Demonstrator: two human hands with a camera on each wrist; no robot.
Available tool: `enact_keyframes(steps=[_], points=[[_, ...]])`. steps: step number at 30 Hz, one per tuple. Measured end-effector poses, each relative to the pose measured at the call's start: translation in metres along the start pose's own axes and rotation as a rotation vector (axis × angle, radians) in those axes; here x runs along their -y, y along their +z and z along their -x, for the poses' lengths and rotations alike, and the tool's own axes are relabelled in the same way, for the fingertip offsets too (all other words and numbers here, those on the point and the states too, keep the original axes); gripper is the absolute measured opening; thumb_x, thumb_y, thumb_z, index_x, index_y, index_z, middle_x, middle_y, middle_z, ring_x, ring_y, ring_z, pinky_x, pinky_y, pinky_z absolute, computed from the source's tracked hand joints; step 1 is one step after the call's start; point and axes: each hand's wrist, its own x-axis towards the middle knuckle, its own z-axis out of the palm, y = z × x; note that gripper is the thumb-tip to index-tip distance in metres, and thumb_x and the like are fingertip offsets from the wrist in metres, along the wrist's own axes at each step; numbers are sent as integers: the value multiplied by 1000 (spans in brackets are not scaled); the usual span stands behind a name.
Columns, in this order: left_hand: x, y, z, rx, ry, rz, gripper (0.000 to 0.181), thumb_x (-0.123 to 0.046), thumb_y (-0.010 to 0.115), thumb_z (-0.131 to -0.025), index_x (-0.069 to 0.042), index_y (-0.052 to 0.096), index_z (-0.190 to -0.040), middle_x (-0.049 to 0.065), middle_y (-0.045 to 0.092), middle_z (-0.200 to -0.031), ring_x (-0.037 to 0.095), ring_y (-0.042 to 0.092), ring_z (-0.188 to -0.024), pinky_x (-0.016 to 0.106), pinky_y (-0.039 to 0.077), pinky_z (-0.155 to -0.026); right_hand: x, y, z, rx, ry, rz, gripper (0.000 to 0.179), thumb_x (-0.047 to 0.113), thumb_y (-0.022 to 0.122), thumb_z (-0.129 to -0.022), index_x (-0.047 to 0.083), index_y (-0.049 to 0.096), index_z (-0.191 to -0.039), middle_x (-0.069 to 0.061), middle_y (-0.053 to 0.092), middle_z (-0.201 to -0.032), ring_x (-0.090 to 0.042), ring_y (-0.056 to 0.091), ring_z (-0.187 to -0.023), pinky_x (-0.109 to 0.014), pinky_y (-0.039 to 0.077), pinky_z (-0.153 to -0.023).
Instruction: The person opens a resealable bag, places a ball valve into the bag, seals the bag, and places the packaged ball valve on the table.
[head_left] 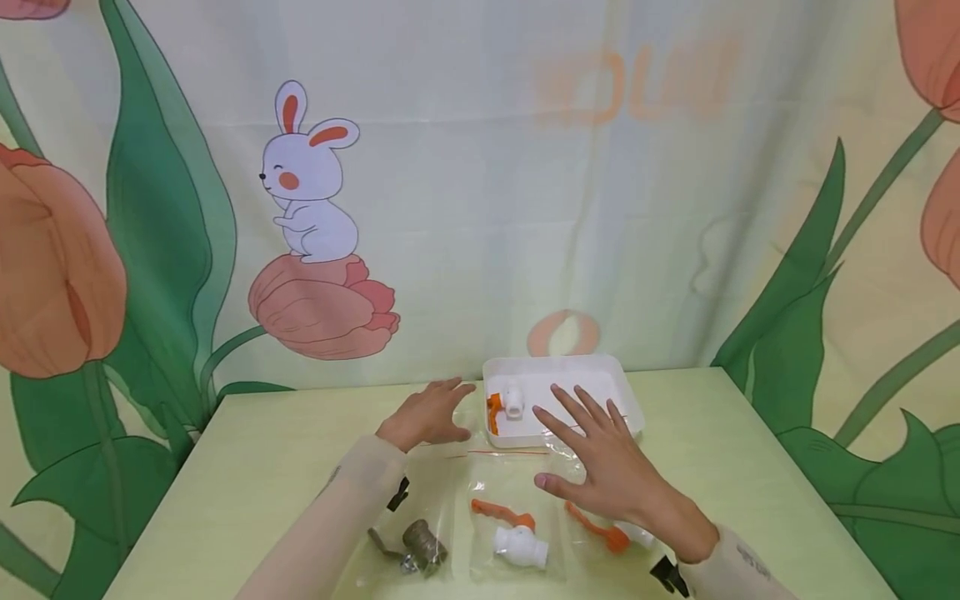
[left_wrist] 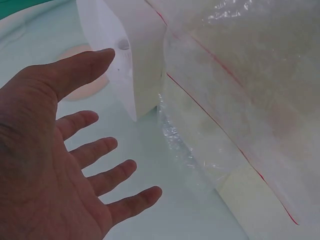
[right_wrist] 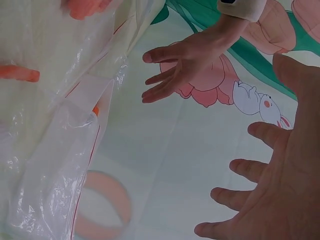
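Though blurred, orange lettering [head_left: 617,83] above tray [head_left: 534,382]

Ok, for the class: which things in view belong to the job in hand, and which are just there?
Likely the job's:
- white tray
- orange-handled valve inside it
- bagged dark fitting
- bagged white valve
- bagged orange-and-white piece, partly hidden

Just there, apparently:
- table
- printed curtain

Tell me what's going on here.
A person's left hand and right hand hover over the table, fingers apart, holding nothing. Toward the back, a white tray holds an orange-handled white fitting. Nearer, clear bags hold a dark metal fitting and more white fittings with orange handles.
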Motion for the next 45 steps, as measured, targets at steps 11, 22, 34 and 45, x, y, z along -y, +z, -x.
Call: enact_keyframes(steps=[11,22,34,45], points=[[6,10,-15,143,-112,53,79,-33,79,-81,-23,40,-150,8,37,-157,35,38,-143,59,37,-112,6,2,11,14,-28,12,77,68,54,-88,38,28,-154,6,14,-166,-34,18,-152,-69,16,-115],[13,27,-27,173,-115,47,80,-31,82,-78,-21,43,-147,9,49,-147,30,51,-130,55,43,-107,5,4,17,14,-33,9,75,67,55,-89,35,33,-153,5,17,-165,-34,22,-150,-69,16,-114],[12,42,-30,176,-108,29,76,-25,86,-74,-17,52,-141,13,54,-140,31,56,-121,52,49,-100,2,10,21,16,-40,2,74,66,54,-90,33,33,-153,2,20,-165,-34,23,-150,-69,15,-114],[11,44,-34,145,-62,-10,44,-10,77,-80,-13,63,-121,5,65,-114,22,57,-92,41,52,-84,0,12,23,47,-32,11,75,68,50,-90,36,26,-155,5,16,-166,-33,20,-151,-68,18,-115]])
